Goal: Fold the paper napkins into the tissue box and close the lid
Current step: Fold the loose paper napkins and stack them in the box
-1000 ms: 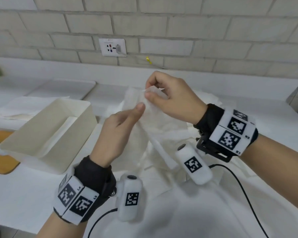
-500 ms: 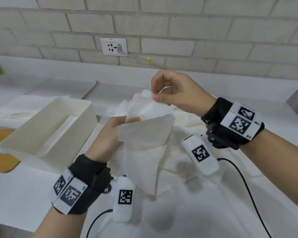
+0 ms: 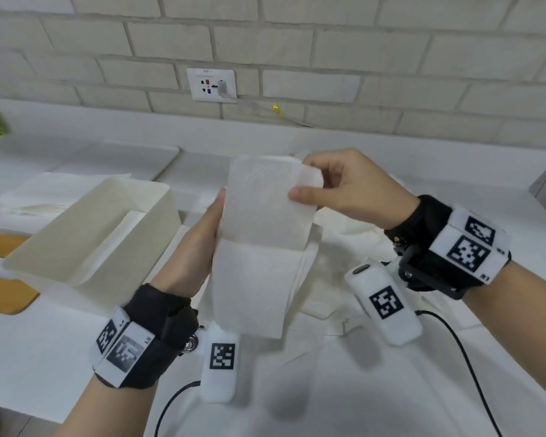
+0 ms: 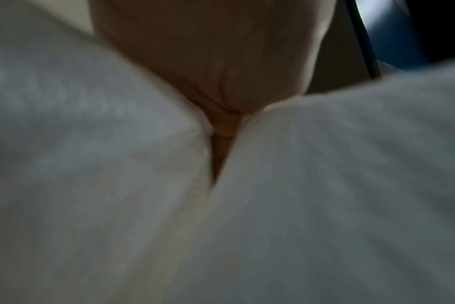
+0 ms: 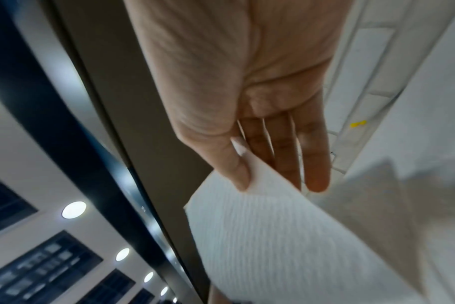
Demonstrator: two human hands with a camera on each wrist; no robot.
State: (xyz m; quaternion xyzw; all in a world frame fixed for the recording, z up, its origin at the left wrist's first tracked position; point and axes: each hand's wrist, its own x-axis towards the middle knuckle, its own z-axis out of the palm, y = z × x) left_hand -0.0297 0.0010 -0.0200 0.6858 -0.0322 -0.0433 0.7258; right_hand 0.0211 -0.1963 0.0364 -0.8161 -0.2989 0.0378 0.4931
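Observation:
A white paper napkin (image 3: pixel 262 234) hangs in the air between both hands, its upper part folded down over the lower. My right hand (image 3: pixel 309 187) pinches its top right corner between thumb and fingers; the right wrist view shows the thumb (image 5: pixel 234 170) on the napkin (image 5: pixel 286 236). My left hand (image 3: pixel 212 222) holds the napkin's left edge, its fingers hidden behind the sheet. The left wrist view shows only the palm (image 4: pixel 216 61) and blurred napkin (image 4: pixel 325 185). The open cream tissue box (image 3: pixel 92 234) stands to the left with napkins inside.
More loose white napkins (image 3: pixel 344 247) lie on the white table under the hands. A wooden lid (image 3: pixel 4 279) lies left of the box, a white stack (image 3: pixel 44 197) behind it. A brick wall with a socket (image 3: pixel 212 85) runs along the back.
The hands have spread the napkin out flat and lifted it. The right hand moved right to the top corner; the upper half now folds down over the front.

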